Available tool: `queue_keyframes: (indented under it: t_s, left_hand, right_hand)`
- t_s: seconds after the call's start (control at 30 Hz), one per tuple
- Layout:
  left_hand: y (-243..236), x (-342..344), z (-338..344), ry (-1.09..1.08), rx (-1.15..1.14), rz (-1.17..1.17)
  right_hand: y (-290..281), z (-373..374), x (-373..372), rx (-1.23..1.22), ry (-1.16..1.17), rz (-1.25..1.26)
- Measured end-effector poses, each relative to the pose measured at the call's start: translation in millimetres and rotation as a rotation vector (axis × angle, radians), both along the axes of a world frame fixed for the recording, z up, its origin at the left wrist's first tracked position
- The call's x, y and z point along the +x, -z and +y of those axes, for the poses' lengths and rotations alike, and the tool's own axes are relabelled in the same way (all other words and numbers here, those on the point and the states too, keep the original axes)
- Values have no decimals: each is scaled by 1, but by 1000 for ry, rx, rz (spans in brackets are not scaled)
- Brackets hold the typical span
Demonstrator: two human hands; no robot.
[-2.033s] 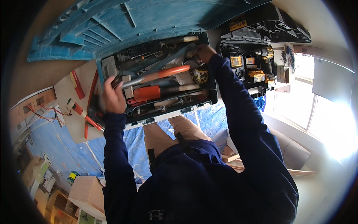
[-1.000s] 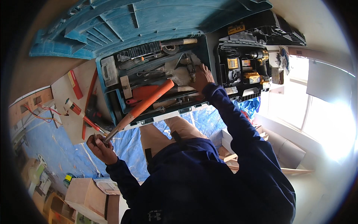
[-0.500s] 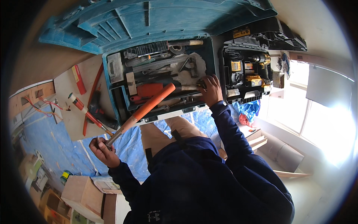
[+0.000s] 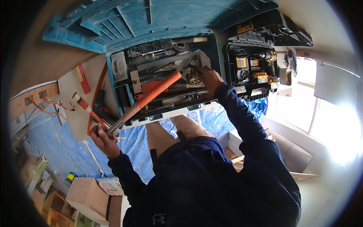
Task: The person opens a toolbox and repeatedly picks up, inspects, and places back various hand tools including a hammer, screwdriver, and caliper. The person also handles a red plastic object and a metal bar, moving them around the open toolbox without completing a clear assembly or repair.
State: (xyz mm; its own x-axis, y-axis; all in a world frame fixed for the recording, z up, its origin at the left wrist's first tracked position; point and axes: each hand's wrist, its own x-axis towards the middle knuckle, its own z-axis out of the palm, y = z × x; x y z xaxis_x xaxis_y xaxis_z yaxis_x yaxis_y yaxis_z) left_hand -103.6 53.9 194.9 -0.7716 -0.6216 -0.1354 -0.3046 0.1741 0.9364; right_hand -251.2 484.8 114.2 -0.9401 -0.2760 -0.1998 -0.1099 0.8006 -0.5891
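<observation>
My left hand (image 4: 104,142) grips a hammer at the metal end; its long orange handle (image 4: 160,84) slants up over the front of an open teal toolbox (image 4: 112,77). My right hand (image 4: 208,77) is inside the box's right side, fingers curled at a black-and-yellow tape measure (image 4: 193,80), partly covering it. Around them lie a grey metal straightedge (image 4: 155,63), an orange tool (image 4: 148,85) partly hidden by the hammer, a wooden block (image 4: 134,81) and various dusty hand tools.
A black case (image 4: 251,90) holds a yellow drill (image 4: 269,56) and batteries at right. At left, a board (image 4: 70,125) bears red-and-white tools (image 4: 86,108) near loose wires (image 4: 49,106). Blue sheeting (image 4: 60,147) covers the floor; a wooden box (image 4: 85,196) stands lower left; a bright window is right.
My left hand lowered the hammer toward me from over the box, then rose slightly. My right hand has shifted within the box, lately upward and left, and the tape measure shows again.
</observation>
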Motion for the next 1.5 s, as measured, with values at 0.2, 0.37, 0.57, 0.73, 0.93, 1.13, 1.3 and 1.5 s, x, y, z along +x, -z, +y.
queue_keyframes:
  t_s: [0.2,0.37,0.57,0.73,0.93,1.13,1.3,1.5]
  left_hand:
    - [25,-98,52,164,13,30]
    - [98,-165,84,394,-163,74]
    - [165,-185,117,452,-277,-61]
    - [152,-189,127,466,-23,-380]
    - [155,-188,133,402,-309,-242]
    - [126,-151,139,489,-685,57]
    - [106,-137,101,425,-773,8]
    - [105,-141,91,653,-861,-230]
  right_hand:
    - [16,29,-9,374,61,-266]
    - [-11,27,-2,217,296,155]
    - [-17,-14,-26,271,-210,259]
    - [23,-14,-58,176,-252,106]
    - [44,-30,-65,130,-266,122]
    - [62,-26,-62,115,-291,270]
    - [65,-33,-61,88,-244,308]
    - [64,-39,-65,123,-210,295]
